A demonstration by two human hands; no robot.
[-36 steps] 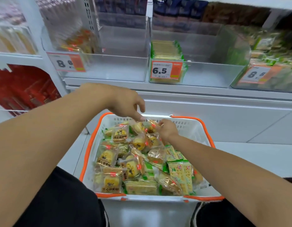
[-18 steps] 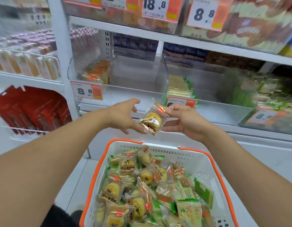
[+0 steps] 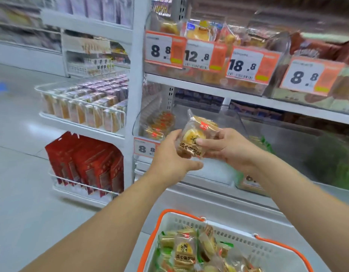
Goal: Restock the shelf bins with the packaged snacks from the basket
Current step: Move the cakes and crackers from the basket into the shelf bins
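A clear-wrapped snack with a yellow cake inside is held up in front of the shelf by both hands. My left hand cups its left and lower side; my right hand pinches its right side with the thumb on the wrapper. Just behind it stands a clear shelf bin with a few matching packets at its left end. The white basket with the orange rim sits below at the bottom, full of mixed snack packets.
An upper shelf carries bins with orange price tags. A bin to the right holds green packets. At the left, an end rack has wire baskets of wrapped cakes and red packages. Pale floor lies at the left.
My right hand lifted one packet out of the basket, my left hand joined it, and both rose toward the left bin. The view tilted up and left.
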